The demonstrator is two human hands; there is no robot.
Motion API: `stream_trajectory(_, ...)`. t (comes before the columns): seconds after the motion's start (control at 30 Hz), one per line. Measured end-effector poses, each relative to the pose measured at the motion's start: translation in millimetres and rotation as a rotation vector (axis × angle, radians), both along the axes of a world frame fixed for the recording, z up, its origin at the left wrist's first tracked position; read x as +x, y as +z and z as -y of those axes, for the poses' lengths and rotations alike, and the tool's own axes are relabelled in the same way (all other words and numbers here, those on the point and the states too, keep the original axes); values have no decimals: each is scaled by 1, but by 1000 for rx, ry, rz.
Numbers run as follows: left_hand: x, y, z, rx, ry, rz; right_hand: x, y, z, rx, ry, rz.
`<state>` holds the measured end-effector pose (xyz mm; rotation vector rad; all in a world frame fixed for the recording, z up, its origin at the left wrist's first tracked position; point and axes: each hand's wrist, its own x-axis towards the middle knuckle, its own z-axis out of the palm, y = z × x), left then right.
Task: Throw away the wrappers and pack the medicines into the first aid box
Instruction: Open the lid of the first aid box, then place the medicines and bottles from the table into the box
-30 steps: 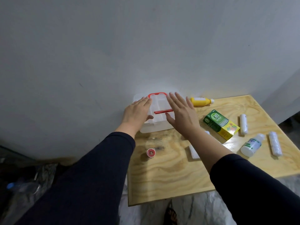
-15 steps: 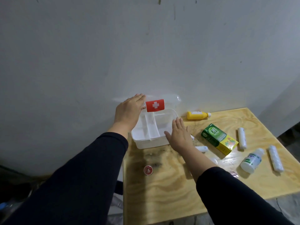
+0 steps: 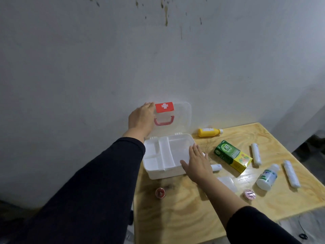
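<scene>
The first aid box point(image 3: 164, 158) stands open at the back left of the plywood tabletop point(image 3: 184, 217), hard up against the grey wall point(image 3: 88, 67). Its clear lid point(image 3: 181, 118) is raised upright — the red label with the white cross point(image 3: 164, 107) sits at the top edge and a red handle point(image 3: 163, 122) shows just under it. The left hand point(image 3: 141, 118) lies flat against the left part of the lid, fingers stretched and together, holding it up. The right hand point(image 3: 197, 162) rests on the box's near right corner, fingers spread, nothing pinched in it.

Inside, the white tray is split by dividers, and its compartments look bare.

Right of the box lie the medicines: a yellow bottle point(image 3: 209, 132) on its side near the wall, a green and yellow carton point(image 3: 232, 156), two white wrapped rolls point(image 3: 255, 155) point(image 3: 291, 173) and a white bottle point(image 3: 267, 177) on its side between them. A small white tube point(image 3: 216, 167) pokes out just past the right hand. A clear wrapper point(image 3: 227, 182) lies beside the right forearm, and a pink round piece point(image 3: 249, 194) near it. In front of the box — close to the left sleeve — sits a small red round thing point(image 3: 160, 193).
</scene>
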<state>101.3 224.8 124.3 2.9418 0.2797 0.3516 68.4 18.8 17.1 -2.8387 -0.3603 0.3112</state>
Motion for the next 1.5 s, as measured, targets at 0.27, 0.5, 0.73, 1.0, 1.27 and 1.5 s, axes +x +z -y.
stream_trajectory(0.27,-28,-2,29,-40,-96,87,3,39,25,-46,-4,35)
stream_trajectory(0.5,-52,-26,87,-69,-259,-45,-15,46,81,-57,-122,-17)
stream_trajectory(0.73,-58,-48,154,-77,-333,-234,-11,42,155,-80,-178,-32)
stream_trajectory(1.0,-47,-83,173,-113,-225,-331,29,21,198,6,-139,-67)
stream_trajectory(1.27,-43,-126,196,-9,-3,-356,71,-24,211,164,-116,-40)
stream_trajectory(1.5,-44,-129,199,43,37,-339,81,-38,212,318,-177,-31)
